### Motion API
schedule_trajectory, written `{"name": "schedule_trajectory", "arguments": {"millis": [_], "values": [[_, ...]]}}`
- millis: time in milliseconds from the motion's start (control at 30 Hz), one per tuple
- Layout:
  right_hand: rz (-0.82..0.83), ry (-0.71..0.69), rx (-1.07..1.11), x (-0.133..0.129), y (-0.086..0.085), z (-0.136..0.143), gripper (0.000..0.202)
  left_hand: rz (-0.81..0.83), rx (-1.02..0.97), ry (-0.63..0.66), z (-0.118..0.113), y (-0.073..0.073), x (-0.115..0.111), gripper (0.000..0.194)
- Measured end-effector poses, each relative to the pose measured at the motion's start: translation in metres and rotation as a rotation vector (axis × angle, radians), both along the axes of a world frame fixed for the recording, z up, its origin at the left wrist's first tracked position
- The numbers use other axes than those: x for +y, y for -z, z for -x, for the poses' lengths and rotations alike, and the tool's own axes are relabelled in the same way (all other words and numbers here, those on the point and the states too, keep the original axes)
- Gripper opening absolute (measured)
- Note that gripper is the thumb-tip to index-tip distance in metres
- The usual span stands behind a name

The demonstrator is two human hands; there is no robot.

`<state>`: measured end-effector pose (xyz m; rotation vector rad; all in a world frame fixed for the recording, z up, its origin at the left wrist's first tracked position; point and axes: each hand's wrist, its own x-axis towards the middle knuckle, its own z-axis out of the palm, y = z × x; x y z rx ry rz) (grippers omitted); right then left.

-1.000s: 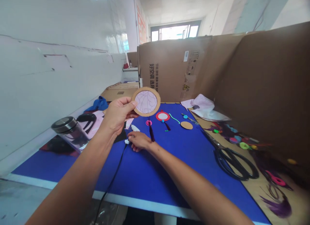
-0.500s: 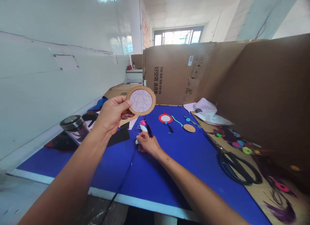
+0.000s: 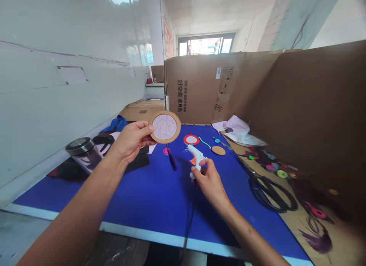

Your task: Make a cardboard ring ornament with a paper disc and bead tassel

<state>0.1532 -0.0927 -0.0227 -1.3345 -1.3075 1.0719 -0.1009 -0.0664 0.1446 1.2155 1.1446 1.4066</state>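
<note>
Plainly, both hands are full. The left hand (image 3: 134, 138) pinches the edge of a disc (image 3: 165, 127), thumb in front, holding it up above the table (image 3: 160, 208); the disc has a brown rim and a pale, patterned middle. Below it hangs a dark tassel (image 3: 172, 162), a pink round piece (image 3: 166, 151) near its top. The right hand (image 3: 210, 180) grips a white glue gun (image 3: 198, 157) by the handle, nozzle pointing away and to the left, apart from the disc. Just beyond the gun lies a red ring (image 3: 186, 140) with a white centre, then a green strip (image 3: 204, 142) and a brown oval (image 3: 218, 150). Farther right are black scissors (image 3: 271, 189); at far left, a bottle (image 3: 84, 153). Behind everything stands a carton (image 3: 200, 90).
</note>
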Motion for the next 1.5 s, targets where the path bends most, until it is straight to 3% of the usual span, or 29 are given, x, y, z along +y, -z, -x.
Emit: {"name": "schedule_trajectory", "arguments": {"millis": [167,267,367,500,667,767,867,1033,1133,1233,1400,1500], "values": [[0.032,0.102,0.212,-0.019,0.011,-0.025,0.059,0.106,0.03,0.08,-0.006,0.021,0.007,0.028],[0.045,0.136,0.215,-0.022,0.015,-0.042,0.058,0.174,0.043,0.09,-0.009,0.034,0.012,0.027],[0.079,0.169,0.036,-0.023,0.012,-0.063,0.045,0.232,0.047,0.103,-0.01,0.046,0.017,0.025],[0.174,0.137,-0.357,-0.022,0.005,-0.082,0.027,0.312,0.043,0.139,-0.011,0.059,0.024,0.022],[0.207,0.043,-0.756,-0.022,-0.009,-0.081,0.021,0.379,0.067,0.211,-0.018,0.072,0.037,0.024],[0.224,-0.026,-0.967,-0.023,-0.019,-0.072,0.023,0.369,0.08,0.255,-0.022,0.071,0.04,0.024],[0.232,-0.097,-1.106,-0.026,-0.025,-0.066,0.025,0.347,0.099,0.284,-0.018,0.058,0.036,0.024],[0.229,-0.181,-1.152,-0.034,-0.031,-0.069,0.027,0.321,0.176,0.29,0.008,0.028,0.01,0.03],[0.184,-0.118,-1.164,-0.028,-0.039,-0.081,0.032,0.326,0.208,0.265,0.023,0.026,0.001,0.033],[0.041,-0.042,-1.047,-0.002,-0.047,-0.09,0.027,0.384,0.201,0.242,0.026,0.049,0.01,0.031],[-0.008,-0.212,-0.428,0.073,-0.049,-0.069,0.013,0.494,0.193,0.249,0.01,0.111,0.048,0.029],[0.078,-0.318,-0.278,0.111,-0.044,-0.042,0.022,0.562,0.212,0.231,-0.003,0.135,0.068,0.029]]}}
